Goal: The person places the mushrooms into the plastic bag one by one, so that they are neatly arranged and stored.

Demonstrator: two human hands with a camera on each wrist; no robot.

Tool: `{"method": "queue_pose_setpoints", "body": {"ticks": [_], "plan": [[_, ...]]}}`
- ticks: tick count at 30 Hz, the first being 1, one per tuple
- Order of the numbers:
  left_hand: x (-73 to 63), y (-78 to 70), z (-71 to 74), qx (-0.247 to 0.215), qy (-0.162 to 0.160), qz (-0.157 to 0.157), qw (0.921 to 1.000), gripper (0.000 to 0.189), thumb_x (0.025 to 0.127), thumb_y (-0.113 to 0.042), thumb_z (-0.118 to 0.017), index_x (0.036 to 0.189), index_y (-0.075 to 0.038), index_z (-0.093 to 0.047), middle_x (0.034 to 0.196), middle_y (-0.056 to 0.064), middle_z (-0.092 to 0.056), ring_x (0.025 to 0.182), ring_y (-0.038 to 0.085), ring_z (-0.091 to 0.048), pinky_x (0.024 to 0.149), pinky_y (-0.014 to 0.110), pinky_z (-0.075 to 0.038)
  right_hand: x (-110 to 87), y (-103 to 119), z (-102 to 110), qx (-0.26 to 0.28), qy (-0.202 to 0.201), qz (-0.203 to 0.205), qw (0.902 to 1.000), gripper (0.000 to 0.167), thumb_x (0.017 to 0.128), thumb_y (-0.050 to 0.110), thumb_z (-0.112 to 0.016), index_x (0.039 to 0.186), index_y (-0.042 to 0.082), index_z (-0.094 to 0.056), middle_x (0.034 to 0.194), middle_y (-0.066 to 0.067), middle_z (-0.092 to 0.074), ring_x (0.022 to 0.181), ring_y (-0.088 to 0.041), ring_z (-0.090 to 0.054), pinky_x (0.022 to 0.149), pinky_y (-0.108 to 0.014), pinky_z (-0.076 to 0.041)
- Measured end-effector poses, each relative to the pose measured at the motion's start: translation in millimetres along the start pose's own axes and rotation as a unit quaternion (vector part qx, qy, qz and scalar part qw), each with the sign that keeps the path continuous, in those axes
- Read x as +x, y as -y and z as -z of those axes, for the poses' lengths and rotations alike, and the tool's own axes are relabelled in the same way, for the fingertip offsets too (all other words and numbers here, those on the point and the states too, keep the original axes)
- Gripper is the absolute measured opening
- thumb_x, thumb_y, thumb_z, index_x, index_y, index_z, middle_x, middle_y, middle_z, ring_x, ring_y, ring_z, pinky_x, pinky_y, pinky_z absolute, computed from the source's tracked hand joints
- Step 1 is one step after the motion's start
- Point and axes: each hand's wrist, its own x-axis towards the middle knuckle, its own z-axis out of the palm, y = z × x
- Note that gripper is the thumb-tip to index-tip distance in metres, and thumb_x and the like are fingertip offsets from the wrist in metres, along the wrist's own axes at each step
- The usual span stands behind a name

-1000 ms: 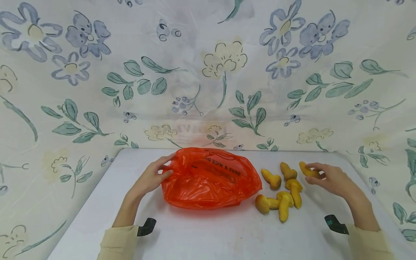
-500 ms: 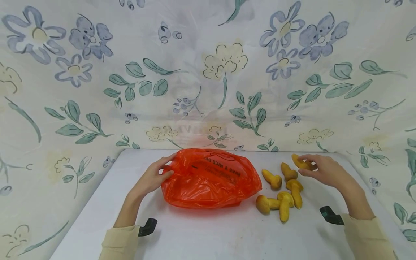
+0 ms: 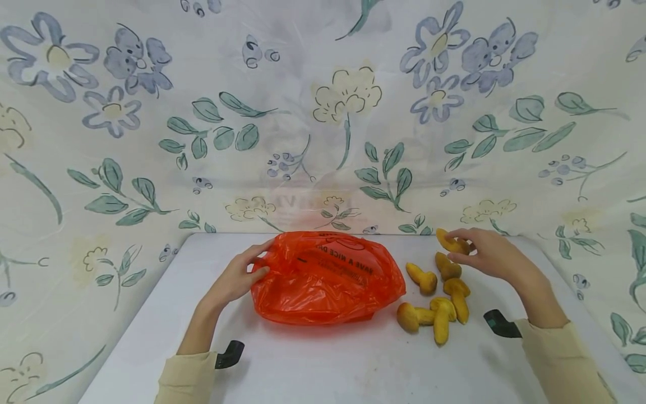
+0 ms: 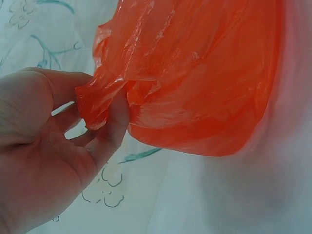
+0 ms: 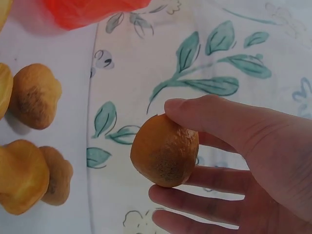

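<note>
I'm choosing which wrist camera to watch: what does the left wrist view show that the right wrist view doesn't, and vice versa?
Only the left: the left hand, gripping an edge of the red bag. Only the right: the right hand, holding a mushroom, plus other mushrooms on the white table. Both: the floral sheet and part of the red bag, just a corner in the right.
</note>
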Motion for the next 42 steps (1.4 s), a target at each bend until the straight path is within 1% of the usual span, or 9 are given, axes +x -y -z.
{"method": "queue_pose_setpoints", "body": {"ticks": [6,11,18,22,25,29,32,36,42], "plan": [[-1.4,-0.1,0.8,-0.002,-0.001,-0.008,1.0,0.062,0.094,0.001,-0.058,0.151,-0.015,-0.04,0.139,0.019,-0.052,0.11,0.034,-0.061,0.08,0.033,-0.061,8.1,13,3,-0.015,-0.002,0.013,0.9998,0.052,0.088,0.041,-0.071,0.131,0.012,-0.061,0.119,-0.013,-0.068,0.099,-0.026,-0.061,0.087,-0.048,-0.056],[-2.0,0.8,1.4,-0.005,-0.002,-0.01,0.9999,0.062,0.094,0.001,-0.058,0.151,-0.015,-0.04,0.139,0.019,-0.052,0.111,0.035,-0.061,0.08,0.034,-0.061,14.6,25,3,-0.012,0.001,0.02,0.9997,0.049,0.089,0.037,-0.071,0.131,0.013,-0.061,0.12,-0.012,-0.067,0.101,-0.026,-0.062,0.087,-0.047,-0.057],[-1.1,0.3,0.6,-0.002,-0.003,-0.002,1.0,0.062,0.094,0.001,-0.057,0.151,-0.015,-0.039,0.139,0.019,-0.052,0.111,0.035,-0.06,0.081,0.033,-0.061,19.1,40,4,-0.015,0.002,0.039,0.9991,0.046,0.09,0.034,-0.07,0.13,0.013,-0.061,0.12,-0.012,-0.067,0.102,-0.027,-0.062,0.087,-0.047,-0.057],[-0.7,1.4,-0.1,-0.003,-0.001,0.003,1.0,0.063,0.094,0.001,-0.057,0.151,-0.016,-0.039,0.139,0.018,-0.052,0.113,0.036,-0.06,0.082,0.034,-0.061,20.9,48,4,-0.023,0.003,0.04,0.9989,0.045,0.09,0.034,-0.07,0.129,0.014,-0.062,0.12,-0.012,-0.067,0.101,-0.027,-0.062,0.086,-0.046,-0.057],[-0.8,1.5,-0.2,-0.001,-0.002,-0.001,1.0,0.062,0.094,0.001,-0.057,0.151,-0.015,-0.039,0.139,0.018,-0.052,0.113,0.036,-0.06,0.082,0.034,-0.061,23.7,55,4,-0.024,0.006,0.039,0.9989,0.045,0.09,0.034,-0.07,0.129,0.015,-0.062,0.12,-0.013,-0.067,0.102,-0.027,-0.062,0.086,-0.046,-0.057],[-0.9,1.1,-0.1,-0.001,-0.002,-0.004,1.0,0.063,0.094,0.001,-0.058,0.151,-0.015,-0.039,0.139,0.019,-0.052,0.113,0.036,-0.06,0.082,0.034,-0.061,28.3,64,4,-0.018,0.011,0.048,0.9986,0.045,0.09,0.034,-0.07,0.129,0.015,-0.062,0.122,-0.012,-0.066,0.104,-0.028,-0.062,0.088,-0.046,-0.057],[-0.3,1.0,-0.2,-0.003,-0.001,0.002,1.0,0.063,0.094,0.0,-0.058,0.151,-0.017,-0.039,0.14,0.017,-0.052,0.113,0.034,-0.06,0.082,0.032,-0.06,32.3,71,4,-0.009,0.008,0.062,0.998,0.044,0.09,0.033,-0.07,0.129,0.015,-0.062,0.121,-0.01,-0.067,0.104,-0.027,-0.062,0.088,-0.045,-0.057],[0.2,0.6,-0.4,-0.009,0.002,0.004,1.0,0.064,0.094,0.0,-0.058,0.152,-0.018,-0.038,0.14,0.016,-0.051,0.114,0.034,-0.059,0.082,0.032,-0.06,38.5,80,4,0.004,0.005,0.077,0.997,0.045,0.09,0.033,-0.071,0.13,0.015,-0.062,0.121,-0.009,-0.067,0.105,-0.026,-0.062,0.09,-0.045,-0.057],[0.5,-0.7,-0.9,-0.009,0.0,0.003,1.0,0.064,0.094,0.0,-0.058,0.152,-0.017,-0.038,0.14,0.017,-0.051,0.114,0.034,-0.059,0.084,0.033,-0.06,45.3,93,3,0.007,0.016,0.083,0.9964,0.047,0.089,0.035,-0.071,0.132,0.017,-0.061,0.124,-0.009,-0.066,0.11,-0.027,-0.061,0.091,-0.045,-0.056]]}}
